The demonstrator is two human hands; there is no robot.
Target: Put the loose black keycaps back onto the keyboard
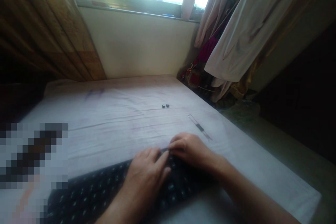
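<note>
A black keyboard with pale key markings lies slantwise on a white cloth. Over its far edge curl the fingers of my left hand, with the index finger and thumb pointing right across the keys. My right hand is closed in a pinch at the keyboard's far edge, beside my left index fingertip. Whatever sits between the right fingertips is hidden. Beyond the hands lies a thin wire tool with a dark middle section. Two small dark, shiny pieces rest side by side farther back.
The white cloth covers a broad flat surface, whose right edge drops to the floor. A blurred-out patch hides the left side. Behind are a curtain, a wall under a window, and hanging clothes on the right.
</note>
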